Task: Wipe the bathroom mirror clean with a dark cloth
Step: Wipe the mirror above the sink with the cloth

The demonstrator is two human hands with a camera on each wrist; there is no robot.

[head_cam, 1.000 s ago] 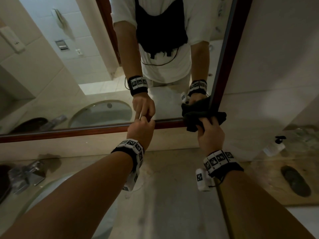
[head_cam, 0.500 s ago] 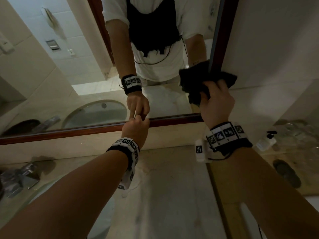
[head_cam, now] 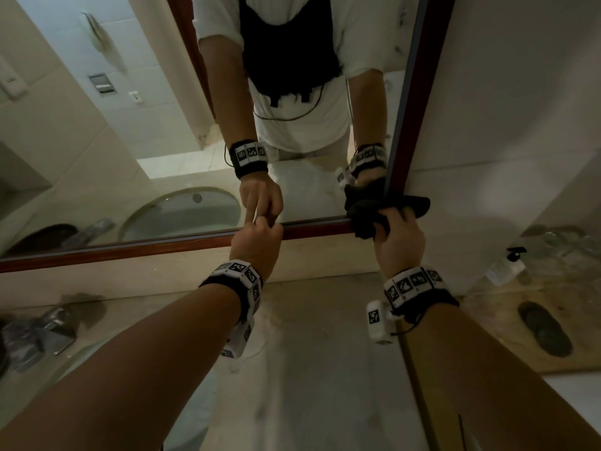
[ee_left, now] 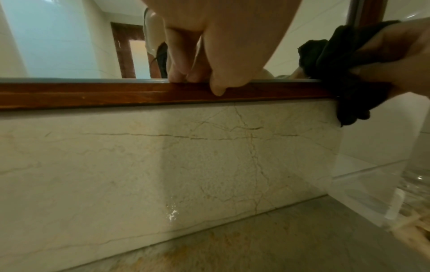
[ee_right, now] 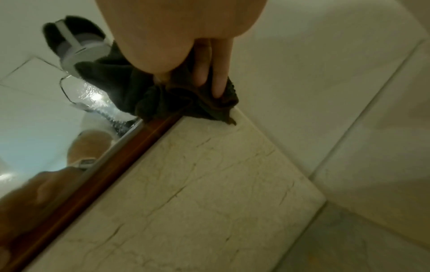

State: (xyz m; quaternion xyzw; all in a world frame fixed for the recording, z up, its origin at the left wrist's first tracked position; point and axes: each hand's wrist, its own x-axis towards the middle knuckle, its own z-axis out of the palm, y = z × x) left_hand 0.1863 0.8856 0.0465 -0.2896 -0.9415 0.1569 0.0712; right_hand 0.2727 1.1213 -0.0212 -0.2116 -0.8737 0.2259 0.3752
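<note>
While held up at the glass, dark cloth (head_cam: 367, 211): bunched up, right of the middle of the head picture, pressed on the lower right corner of the mirror (head_cam: 162, 141), over the wood frame (head_cam: 130, 250) and a bit onto the wall (head_cam: 504, 125).
Right hand (head_cam: 398, 242): just under the cloth; fingers (ee_right: 218, 73) close together and curled round the cloth, thumb squeezing it too.
Left hand (head_cam: 257, 242): middle of the head picture, at the bottom edge of the mirror, apart from the cloth.
Left fingers (ee_left: 179, 73): curled and close together, tips on top of the wood frame right by the glass; thumb tip on the front of the frame.
In the glass: both hands and the cloth again, plus a white shirt (head_cam: 309, 125) and a round sink (head_cam: 182, 213).
Counter (head_cam: 309, 369): pale stone, bottom of the head picture, under both arms.
Soap bottle (head_cam: 505, 270): far right, well away from the hands.
Tap (head_cam: 48, 327): shiny, lower left, blurry.
</note>
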